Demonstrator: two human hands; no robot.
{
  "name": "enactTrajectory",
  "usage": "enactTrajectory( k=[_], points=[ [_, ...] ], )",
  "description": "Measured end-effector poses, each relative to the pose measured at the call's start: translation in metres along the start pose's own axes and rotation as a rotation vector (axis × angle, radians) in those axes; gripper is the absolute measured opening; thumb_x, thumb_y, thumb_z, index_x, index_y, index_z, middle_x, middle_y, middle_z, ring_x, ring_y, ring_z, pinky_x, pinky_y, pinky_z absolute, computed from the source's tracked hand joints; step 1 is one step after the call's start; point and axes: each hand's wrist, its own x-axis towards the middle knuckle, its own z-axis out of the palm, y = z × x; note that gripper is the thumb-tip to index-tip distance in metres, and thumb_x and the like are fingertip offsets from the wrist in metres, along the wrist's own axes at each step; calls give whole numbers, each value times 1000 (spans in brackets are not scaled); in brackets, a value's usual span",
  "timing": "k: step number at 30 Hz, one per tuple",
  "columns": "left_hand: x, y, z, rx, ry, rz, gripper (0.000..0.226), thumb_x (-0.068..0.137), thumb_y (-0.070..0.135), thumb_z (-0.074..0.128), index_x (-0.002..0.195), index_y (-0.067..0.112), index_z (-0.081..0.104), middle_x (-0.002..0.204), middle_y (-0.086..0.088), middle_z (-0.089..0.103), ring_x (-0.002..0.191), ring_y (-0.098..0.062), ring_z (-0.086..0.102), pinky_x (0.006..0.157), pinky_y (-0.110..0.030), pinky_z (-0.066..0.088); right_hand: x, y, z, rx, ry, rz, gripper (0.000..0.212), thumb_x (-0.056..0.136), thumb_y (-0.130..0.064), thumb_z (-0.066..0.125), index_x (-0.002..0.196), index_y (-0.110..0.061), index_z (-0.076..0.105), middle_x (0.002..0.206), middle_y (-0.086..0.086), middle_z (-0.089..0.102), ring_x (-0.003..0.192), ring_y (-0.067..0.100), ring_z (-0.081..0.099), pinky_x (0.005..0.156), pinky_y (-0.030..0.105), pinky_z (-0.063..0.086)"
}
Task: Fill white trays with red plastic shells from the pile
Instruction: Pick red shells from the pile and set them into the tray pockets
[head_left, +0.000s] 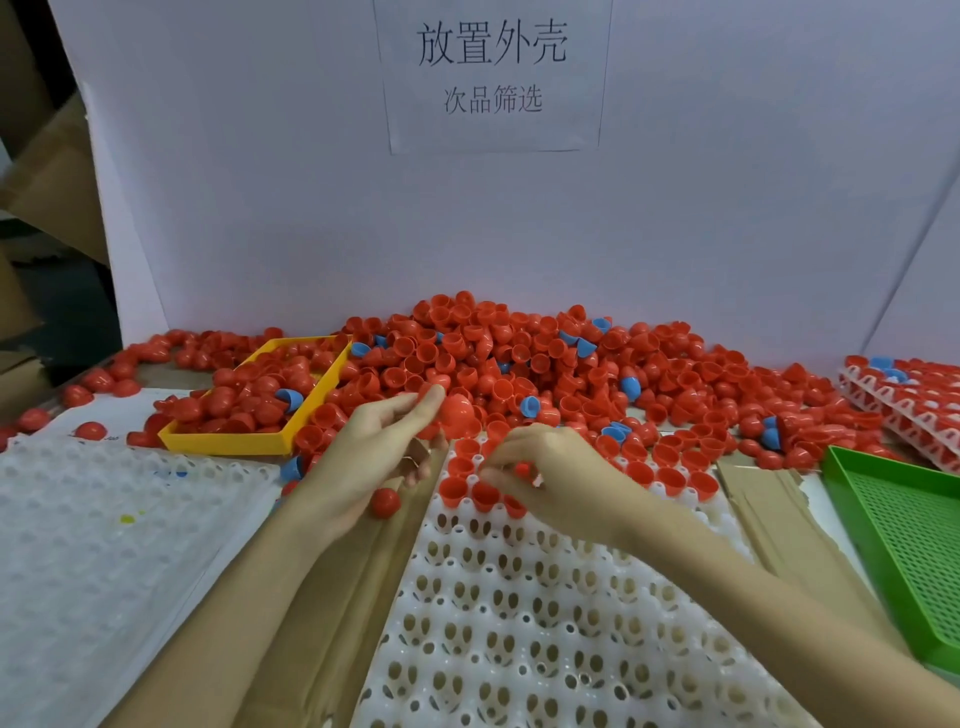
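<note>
1. The white tray (545, 613) lay on the table directly before the person, its far rows already seated with red shells (670, 480), open side up, and the near rows bare; filling had barely begun.
2. The right hand (550, 475) hovered over the tray's far edge, fingers curled and pinching a small red shell (522, 470) just above the sockets, apparently to press it into one.
3. The left hand (374, 447) held a larger red shell (457, 413) at its fingertips, just left of the tray, likely as the next piece ready to feed.
4. The pile (519, 358) spread just beyond both hands, within easy reach, with a few blue shells (530, 406) mixed in.
5. A yellow tray (228, 441) sat left, a green tray (904, 545) right.
</note>
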Motion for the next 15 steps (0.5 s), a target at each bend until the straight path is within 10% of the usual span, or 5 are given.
enactTrajectory(
  k=[6,15],
  points=[
    [-3,1,21,327,-56,320,30,95,33,70,125,35,70,97,17,74,77,-2,70,70,-15,55,-14,-5,-28,570,367,207,16,103,-23,63,104,-20,78,90,-7,77,82,4,70,73,17,54],
    [-11,-7,47,588,84,624,49,87,31,79,134,31,67,105,13,68,88,-17,67,75,-21,55,-26,-8,-37,659,228,343,10,91,-29,78,92,-19,79,84,-1,78,73,12,71,72,24,59]
  ],
)
